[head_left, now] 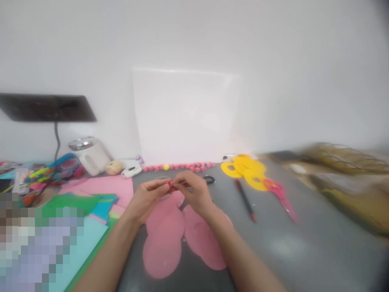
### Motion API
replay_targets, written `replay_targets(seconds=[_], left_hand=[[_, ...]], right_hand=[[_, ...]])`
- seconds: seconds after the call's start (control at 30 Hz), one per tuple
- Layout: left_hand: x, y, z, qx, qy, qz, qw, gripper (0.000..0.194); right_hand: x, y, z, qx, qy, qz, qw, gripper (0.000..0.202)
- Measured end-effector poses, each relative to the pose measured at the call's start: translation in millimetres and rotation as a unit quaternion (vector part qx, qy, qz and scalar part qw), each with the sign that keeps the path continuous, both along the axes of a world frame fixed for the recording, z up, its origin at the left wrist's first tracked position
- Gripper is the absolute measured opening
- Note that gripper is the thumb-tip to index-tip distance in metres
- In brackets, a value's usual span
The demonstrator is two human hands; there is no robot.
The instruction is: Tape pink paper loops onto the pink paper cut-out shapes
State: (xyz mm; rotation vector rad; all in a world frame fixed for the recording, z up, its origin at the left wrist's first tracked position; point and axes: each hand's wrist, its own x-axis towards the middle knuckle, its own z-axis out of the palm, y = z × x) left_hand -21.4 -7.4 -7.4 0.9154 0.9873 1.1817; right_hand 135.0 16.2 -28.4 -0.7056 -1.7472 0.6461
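My left hand and my right hand meet over the middle of the grey table. Both are closed, fingertips pinching a small reddish-pink paper roll, blurred and partly covered by the fingers. Beneath them lie pink paper circles, some overlapping, with more pink circles partly under my right forearm. Behind the hands, a row of small pink rolled pieces runs along the table's back, with a yellow one among them. A dark ring-shaped object sits just past my right hand.
Yellow paper rings, a dark pen and pink scissors lie to the right. Coloured paper sheets cover the left side. A white mug-like container stands at the back left, near a dark flat panel.
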Motion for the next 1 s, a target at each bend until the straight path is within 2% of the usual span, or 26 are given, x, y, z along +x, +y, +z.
replay_targets(seconds=[0.07, 0.17, 0.33, 0.5, 0.7, 0.87, 1.0], left_hand=[[-0.8, -0.3, 0.7, 0.008, 0.018, -0.013, 1.0, 0.022], [-1.6, -0.5, 0.4, 0.017, 0.039, -0.022, 0.999, 0.022], [-0.6, 0.5, -3.1, 0.019, 0.027, -0.003, 0.999, 0.022], [0.8, 2.4, -7.0, 0.026, 0.022, 0.027, 0.999, 0.022], [0.6, 3.1, -9.6, 0.036, 0.028, 0.023, 0.999, 0.024], [0.2, 3.5, -12.1, 0.026, 0.05, 0.026, 0.998, 0.026], [2.3, 2.8, -9.7, 0.015, 0.019, 0.016, 1.0, 0.025]], right_hand=[[0.2, -0.2, 0.4, -0.05, 0.044, 0.017, 0.998, 0.005], [0.3, -1.2, 1.6, -0.097, 0.093, 0.037, 0.99, 0.011], [-0.3, -2.5, 3.5, -0.02, 0.035, -0.005, 0.999, 0.005], [-1.5, -2.7, 3.4, 0.061, -0.009, -0.038, 0.997, 0.015], [-4.7, -3.4, -0.8, 0.034, -0.019, 0.013, 0.999, 0.021], [-6.8, -4.1, -3.7, 0.017, -0.025, -0.015, 0.999, 0.013], [-7.1, -4.0, -2.3, 0.008, -0.026, -0.017, 0.999, 0.013]])
